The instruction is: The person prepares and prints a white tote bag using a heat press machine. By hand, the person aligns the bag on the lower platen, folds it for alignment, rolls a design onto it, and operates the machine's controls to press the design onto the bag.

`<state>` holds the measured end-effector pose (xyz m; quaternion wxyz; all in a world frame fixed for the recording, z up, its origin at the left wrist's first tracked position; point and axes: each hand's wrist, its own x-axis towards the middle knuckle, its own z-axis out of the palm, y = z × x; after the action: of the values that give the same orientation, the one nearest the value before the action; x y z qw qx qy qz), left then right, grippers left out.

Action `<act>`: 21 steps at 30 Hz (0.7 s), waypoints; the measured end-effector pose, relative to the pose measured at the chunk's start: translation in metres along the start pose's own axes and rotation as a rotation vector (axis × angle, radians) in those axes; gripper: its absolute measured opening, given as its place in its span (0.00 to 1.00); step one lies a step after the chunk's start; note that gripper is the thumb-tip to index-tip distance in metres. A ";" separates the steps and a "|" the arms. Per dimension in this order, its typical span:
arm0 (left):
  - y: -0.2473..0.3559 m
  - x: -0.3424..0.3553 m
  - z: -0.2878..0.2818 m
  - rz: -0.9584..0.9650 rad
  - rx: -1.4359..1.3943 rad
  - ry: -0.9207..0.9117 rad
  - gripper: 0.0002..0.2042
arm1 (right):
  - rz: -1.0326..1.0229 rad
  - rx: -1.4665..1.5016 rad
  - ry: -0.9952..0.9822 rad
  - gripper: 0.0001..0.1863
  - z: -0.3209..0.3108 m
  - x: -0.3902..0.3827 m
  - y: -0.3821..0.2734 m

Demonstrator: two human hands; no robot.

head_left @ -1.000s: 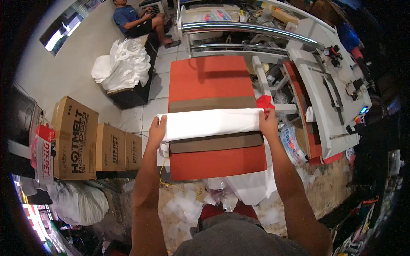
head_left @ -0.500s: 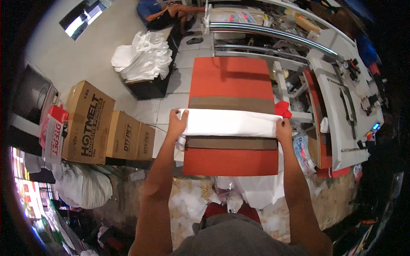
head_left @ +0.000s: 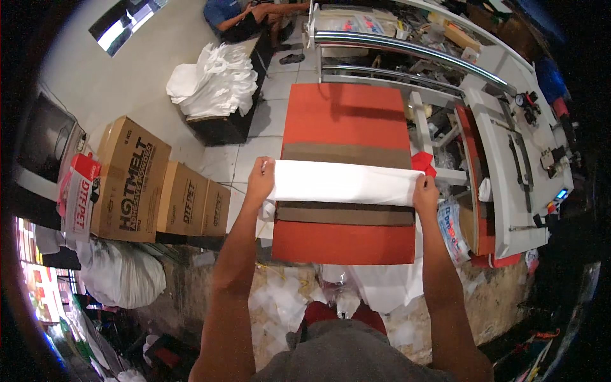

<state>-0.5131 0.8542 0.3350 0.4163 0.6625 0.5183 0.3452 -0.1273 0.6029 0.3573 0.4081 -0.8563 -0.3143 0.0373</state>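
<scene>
A long white strip of fabric is stretched sideways across a brown board. Under both lies a flat orange-red press bed, which shows beyond them at the far and near sides. The strip's left end is gripped in my left hand, just past the bed's left edge. Its right end is pinched in my right hand, beside the bed's right edge. Behind my right hand, a small red piece sticks out near the strip's far right corner.
A heap of white fabric rests on a dark stand at far left. Cardboard boxes stand along the left. On the right is a white machine plate with a gauge; a metal bar crosses the back. A seated person is far off.
My left hand has shifted slightly left and away from me, and its fingers have closed tighter on the fabric. The strip's left end has risen a little. My right hand has barely moved.
</scene>
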 end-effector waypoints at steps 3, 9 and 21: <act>0.000 0.007 -0.012 -0.017 -0.015 -0.027 0.17 | -0.060 -0.093 0.033 0.20 0.001 -0.004 -0.021; 0.004 -0.001 -0.005 -0.033 0.052 -0.086 0.17 | -0.074 -0.173 0.065 0.14 0.013 -0.010 -0.012; 0.007 0.000 -0.004 -0.030 0.033 -0.078 0.18 | -0.607 -0.249 -0.074 0.24 0.020 -0.047 -0.112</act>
<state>-0.5141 0.8537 0.3432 0.4306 0.6744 0.5170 0.3042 -0.2280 0.6418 0.4156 0.2813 -0.7650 -0.5718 -0.0937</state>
